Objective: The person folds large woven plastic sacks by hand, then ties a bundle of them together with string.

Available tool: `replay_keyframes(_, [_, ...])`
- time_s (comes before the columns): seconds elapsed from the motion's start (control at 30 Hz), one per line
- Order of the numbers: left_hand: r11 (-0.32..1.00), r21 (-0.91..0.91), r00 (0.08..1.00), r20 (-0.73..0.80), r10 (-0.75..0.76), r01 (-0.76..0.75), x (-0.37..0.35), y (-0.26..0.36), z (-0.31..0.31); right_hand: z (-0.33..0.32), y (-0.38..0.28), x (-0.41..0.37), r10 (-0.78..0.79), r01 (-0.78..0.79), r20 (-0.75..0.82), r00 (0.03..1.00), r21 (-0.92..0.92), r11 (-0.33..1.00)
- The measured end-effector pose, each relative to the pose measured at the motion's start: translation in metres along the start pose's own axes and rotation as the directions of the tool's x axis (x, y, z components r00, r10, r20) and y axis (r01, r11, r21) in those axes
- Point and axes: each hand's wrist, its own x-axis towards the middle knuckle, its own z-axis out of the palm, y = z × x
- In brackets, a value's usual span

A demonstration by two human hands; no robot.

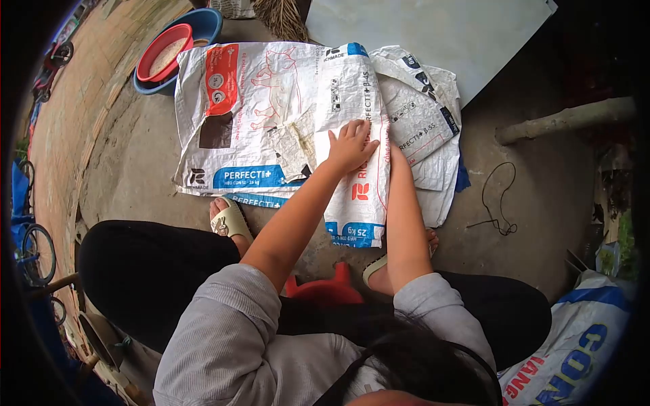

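Observation:
A white woven feed sack [271, 88] printed with red, blue and black lies flat on the ground before me. Its right side is folded over into a long panel [352, 189] marked 25 kg. My left hand [351, 145] rests palm down on this panel, fingers spread. My right forearm [405, 203] reaches along the panel's right edge, and the hand itself is hidden under the folded layer. Further right, more creased white sacks [423, 135] lie beneath and beside it. A torn, dirty patch [294, 145] shows left of the fold.
A red basin [162, 51] with pale grains sits in a blue tub [206, 27] at upper left. A grey-white sheet [426, 40] lies at the top. A wooden pole [569, 120] and a thin black cord [502, 203] are right; a printed sack [575, 338] stands lower right. Below is a red stool [325, 289].

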Motion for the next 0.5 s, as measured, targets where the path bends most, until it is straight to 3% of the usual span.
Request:
replay_keyframes(0.07, [0.996,-0.072,0.999,0.006,0.054,-0.054,-0.006,-0.017,0.043,-0.005,0.007,-0.006,0.051,-0.045,-0.061,0.997,0.094,0.995])
replay_keyframes(0.27, [0.99,-0.14,0.971,0.233,0.05,-0.017,0.005,-0.027,0.017,-0.027,0.015,0.015,0.222,-0.129,-0.185,0.957,0.414,0.901])
replay_keyframes(0.33, [0.979,-0.204,0.985,0.165,0.042,-0.007,0.005,-0.035,0.016,-0.029,0.012,0.011,0.276,-0.131,-0.215,0.937,0.516,0.847])
replay_keyframes(0.37, [0.981,-0.191,0.998,0.051,0.039,-0.028,0.003,-0.04,0.017,-0.03,0.003,0.01,0.276,-0.131,-0.216,0.937,0.516,0.846])
replay_keyframes(0.43, [0.971,-0.217,0.97,-0.238,0.051,-0.104,-0.007,-0.051,0.03,-0.019,-0.041,-0.009,0.31,-0.28,-0.218,0.925,0.161,0.947])
replay_keyframes(0.47, [0.97,-0.221,0.97,-0.237,0.052,-0.106,-0.014,-0.049,0.03,-0.018,-0.037,-0.005,0.311,-0.28,-0.222,0.924,0.16,0.947])
replay_keyframes(0.5, [0.988,-0.153,0.921,-0.386,-0.041,-0.02,-0.02,-0.046,0.03,-0.016,-0.03,0.005,0.211,-0.215,-0.204,0.956,0.001,0.977])
